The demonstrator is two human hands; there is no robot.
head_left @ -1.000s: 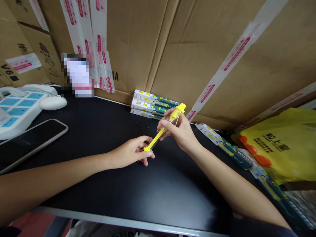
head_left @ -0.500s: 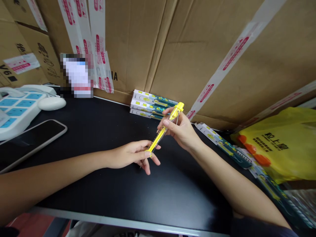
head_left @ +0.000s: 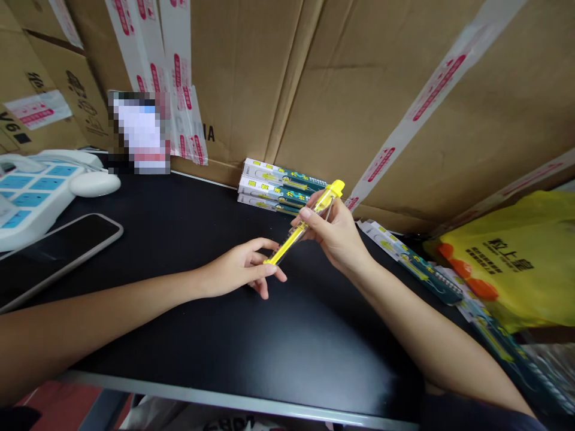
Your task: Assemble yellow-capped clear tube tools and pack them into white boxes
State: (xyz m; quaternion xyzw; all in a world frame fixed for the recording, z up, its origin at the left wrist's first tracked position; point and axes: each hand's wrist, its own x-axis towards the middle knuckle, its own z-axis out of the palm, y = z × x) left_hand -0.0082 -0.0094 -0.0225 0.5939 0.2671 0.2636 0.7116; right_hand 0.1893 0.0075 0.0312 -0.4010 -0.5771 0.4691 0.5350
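Note:
A clear tube with a yellow rod inside and a yellow cap (head_left: 291, 239) slants above the black table (head_left: 179, 335), its capped end up and to the right. My right hand (head_left: 335, 230) is closed round its upper part, thumb on top. At the lower end, my left hand (head_left: 254, 269) pinches the tube between thumb and fingers, the other fingers loosely curled beneath. Just behind the tube lie stacked slim boxes (head_left: 274, 190) with green and white print, against the cardboard.
A phone (head_left: 58, 254), a white power strip (head_left: 33, 197) and a white mouse-like object (head_left: 95, 184) sit at the left. More slim boxes (head_left: 408, 260) and a yellow bag (head_left: 516, 263) are at the right. Cardboard boxes (head_left: 381, 78) stand behind.
The tube and both hands have shifted slightly; its capped end is a little further right and up. My left hand's fingers have drawn in somewhat.

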